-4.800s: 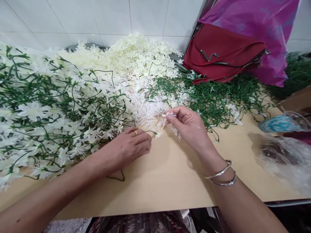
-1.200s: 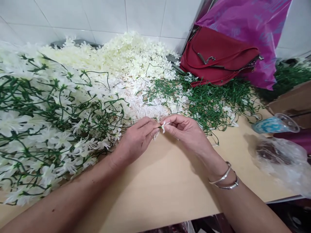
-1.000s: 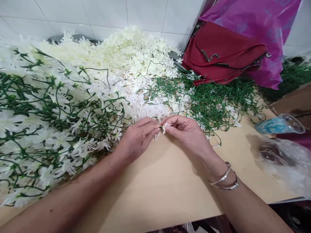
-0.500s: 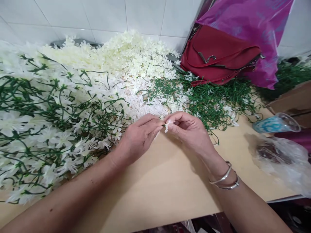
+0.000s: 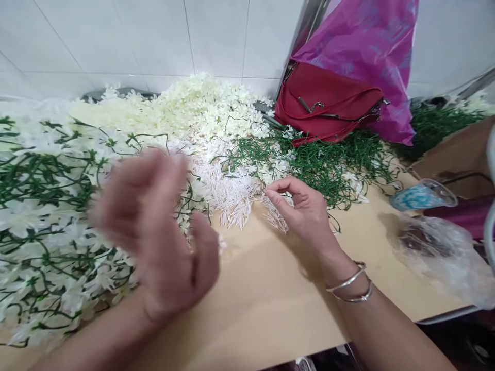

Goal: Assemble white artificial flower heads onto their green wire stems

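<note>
My left hand (image 5: 158, 242) is raised over the table, smeared by motion, in front of assembled white artificial flowers with green stems (image 5: 34, 216). A small blurred white bit shows just right of its thumb; whether the fingers hold anything cannot be made out. My right hand (image 5: 303, 211), with two silver bangles at the wrist, has thumb and forefinger pinched together; whatever lies between them is too small to see. Beyond the fingertips lie white thread-like stamens (image 5: 232, 198), a heap of loose cream petals (image 5: 204, 100) and bare green stems (image 5: 320, 165).
A red handbag (image 5: 328, 105) leans at the back beside a purple plastic bag (image 5: 363, 46). To the right are a blue-and-clear plastic cup (image 5: 417, 197), a clear plastic bag (image 5: 452, 263) and a cardboard box (image 5: 452, 149). A tiled wall (image 5: 154, 36) closes off the back.
The hands were together at a small white flower; now my left hand has pulled away to the left and up. The flower no longer shows in my right fingers. The view has shifted slightly.
</note>
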The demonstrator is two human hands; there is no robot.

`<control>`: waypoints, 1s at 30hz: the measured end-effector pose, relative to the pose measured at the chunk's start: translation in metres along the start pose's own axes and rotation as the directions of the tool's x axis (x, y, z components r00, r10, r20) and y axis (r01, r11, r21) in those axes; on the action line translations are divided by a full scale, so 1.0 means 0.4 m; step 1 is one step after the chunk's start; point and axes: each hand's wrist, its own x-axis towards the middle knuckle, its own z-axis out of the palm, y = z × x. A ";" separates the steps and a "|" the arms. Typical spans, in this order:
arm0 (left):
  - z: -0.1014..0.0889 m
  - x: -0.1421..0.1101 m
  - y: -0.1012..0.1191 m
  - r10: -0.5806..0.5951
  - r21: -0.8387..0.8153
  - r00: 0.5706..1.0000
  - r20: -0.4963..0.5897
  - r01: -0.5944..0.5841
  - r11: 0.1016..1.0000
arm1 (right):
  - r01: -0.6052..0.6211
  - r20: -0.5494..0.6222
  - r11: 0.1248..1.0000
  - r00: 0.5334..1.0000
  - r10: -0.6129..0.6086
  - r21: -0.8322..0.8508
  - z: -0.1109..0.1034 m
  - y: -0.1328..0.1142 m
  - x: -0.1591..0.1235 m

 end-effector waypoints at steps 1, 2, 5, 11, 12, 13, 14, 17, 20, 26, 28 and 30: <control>0.016 -0.016 0.019 0.076 -0.008 0.997 -0.002 -0.076 0.997 | 0.046 0.043 0.999 0.998 -0.045 -0.028 0.003 0.004 -0.002; 0.031 -0.029 0.040 0.155 -0.061 0.982 0.111 -0.148 0.987 | 0.098 0.097 0.994 0.991 -0.092 -0.050 0.007 0.008 -0.004; 0.065 -0.065 0.107 0.378 -0.250 0.798 0.469 -0.291 0.924 | 0.253 0.253 0.962 0.942 -0.222 -0.101 0.020 0.022 -0.012; 0.085 -0.175 0.158 0.471 -0.237 0.510 0.720 -0.457 0.857 | 0.329 0.341 0.936 0.900 -0.270 -0.127 0.034 0.028 -0.020; 0.084 -0.187 0.146 0.456 -0.225 0.481 0.749 -0.463 0.857 | 0.319 0.345 0.939 0.902 -0.258 -0.132 0.034 0.027 -0.020; 0.083 -0.195 0.129 0.448 -0.229 0.451 0.772 -0.459 0.858 | 0.310 0.348 0.941 0.904 -0.248 -0.136 0.034 0.025 -0.020; 0.081 -0.196 0.108 0.474 -0.267 0.425 0.771 -0.459 0.847 | 0.304 0.351 0.942 0.905 -0.239 -0.142 0.033 0.025 -0.019; 0.071 -0.173 0.036 0.498 -0.321 0.430 0.753 -0.421 0.848 | 0.301 0.352 0.940 0.907 -0.230 -0.161 0.030 0.025 -0.017; 0.053 -0.133 -0.037 0.445 -0.299 0.450 0.774 -0.359 0.884 | 0.313 0.323 0.932 0.914 -0.244 -0.182 0.022 0.022 -0.013; 0.016 -0.100 -0.153 0.268 -0.176 0.614 0.743 -0.207 0.962 | 0.227 0.043 0.954 0.974 -0.222 -0.198 -0.055 -0.048 0.004; 0.012 -0.100 -0.164 0.251 -0.164 0.631 0.735 -0.194 0.967 | 0.160 -0.044 0.955 0.983 -0.176 -0.251 -0.101 -0.080 0.005; 0.005 -0.102 -0.151 0.248 -0.145 0.616 0.748 -0.212 0.966 | 0.097 -0.009 0.941 0.994 -0.106 -0.325 -0.150 -0.098 -0.005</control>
